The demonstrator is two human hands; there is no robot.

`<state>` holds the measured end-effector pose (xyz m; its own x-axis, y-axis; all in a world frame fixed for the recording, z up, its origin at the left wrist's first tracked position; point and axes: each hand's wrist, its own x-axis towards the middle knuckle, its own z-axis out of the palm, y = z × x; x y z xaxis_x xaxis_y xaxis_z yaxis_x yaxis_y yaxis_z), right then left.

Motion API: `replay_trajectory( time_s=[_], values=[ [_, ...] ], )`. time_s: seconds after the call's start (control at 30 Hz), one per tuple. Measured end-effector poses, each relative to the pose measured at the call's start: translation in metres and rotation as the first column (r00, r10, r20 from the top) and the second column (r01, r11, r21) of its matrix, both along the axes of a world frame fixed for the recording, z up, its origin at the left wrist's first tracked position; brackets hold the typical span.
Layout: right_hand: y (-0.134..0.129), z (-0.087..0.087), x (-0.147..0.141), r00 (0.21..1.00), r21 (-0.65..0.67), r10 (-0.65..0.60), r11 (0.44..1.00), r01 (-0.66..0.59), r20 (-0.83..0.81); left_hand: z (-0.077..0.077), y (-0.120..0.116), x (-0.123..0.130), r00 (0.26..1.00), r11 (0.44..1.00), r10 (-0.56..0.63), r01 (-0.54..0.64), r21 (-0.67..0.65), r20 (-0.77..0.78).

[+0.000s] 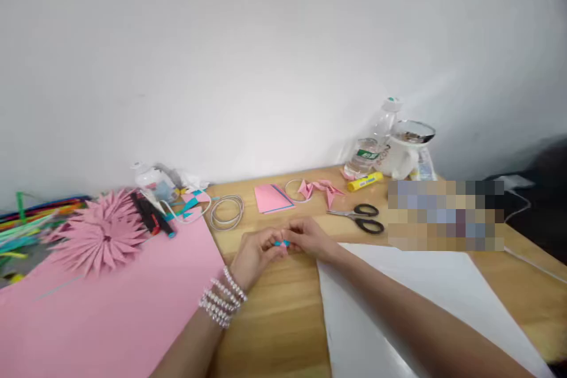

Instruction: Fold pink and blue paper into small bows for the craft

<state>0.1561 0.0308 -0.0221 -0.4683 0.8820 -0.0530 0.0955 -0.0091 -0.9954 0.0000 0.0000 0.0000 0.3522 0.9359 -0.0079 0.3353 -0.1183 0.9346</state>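
Observation:
A small folded paper piece [283,246], pink with a bit of blue, is pinched between my two hands over the wooden table. My left hand [260,251], with pearl bracelets [222,298] on its wrist, grips it from the left side. From the right, the fingers of my right hand [309,238] close on the same piece, and they cover much of it. Just beyond my hands lies a stack of pink paper sheets [272,198] with a blue edge. Black-handled scissors [365,218] rest to the right of my right hand.
On the left, a pink paper flower [104,233] sits on a large pink sheet [146,307]. A white board [425,295] lies under my right forearm. Behind stand a water bottle [370,150], a yellow glue stick [365,181], folded pink pieces [328,189] and a coiled cable [226,212].

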Motion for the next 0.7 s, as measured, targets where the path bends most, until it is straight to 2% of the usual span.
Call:
replay_trajectory(
  time_s=[0.17,0.33,0.4,0.47,0.53,0.57,0.7],
  values=[
    [-0.0004,-0.0002,0.0001,1.0,-0.068,0.0,0.998,-0.002,-0.027,-0.0042,0.0012,-0.0038,1.0,1.0,-0.013,0.013,0.018,-0.009],
    [-0.0002,0.0014,-0.0003,0.999,-0.124,0.014,0.992,-0.018,-0.033,-0.0044,0.0019,-0.0038,0.996,0.999,-0.008,0.011,-0.037,0.084],
    [-0.0009,0.0003,-0.0017,1.0,-0.053,-0.03,0.998,0.029,-0.009,-0.0064,0.0023,-0.0021,0.99,0.996,0.048,-0.038,-0.076,0.133],
    [-0.002,-0.0018,-0.0038,0.993,0.086,-0.114,0.99,0.112,0.017,-0.0086,0.0028,-0.0006,0.981,0.99,0.109,-0.092,-0.111,0.159],
    [-0.0028,-0.0041,-0.0058,0.983,0.198,-0.183,0.965,0.173,0.03,-0.0095,0.0032,-0.0002,0.98,0.988,0.128,-0.111,-0.11,0.154],
    [-0.0029,-0.0051,-0.0065,0.981,0.208,-0.19,0.961,0.18,0.029,-0.0092,0.0033,-0.0005,0.983,0.99,0.115,-0.103,-0.093,0.143],
    [-0.0012,-0.0069,-0.0053,0.997,0.037,-0.074,0.997,0.074,-0.019,-0.0045,0.0026,-0.0025,0.994,0.999,0.04,-0.038,-0.024,0.1]
  ],
)
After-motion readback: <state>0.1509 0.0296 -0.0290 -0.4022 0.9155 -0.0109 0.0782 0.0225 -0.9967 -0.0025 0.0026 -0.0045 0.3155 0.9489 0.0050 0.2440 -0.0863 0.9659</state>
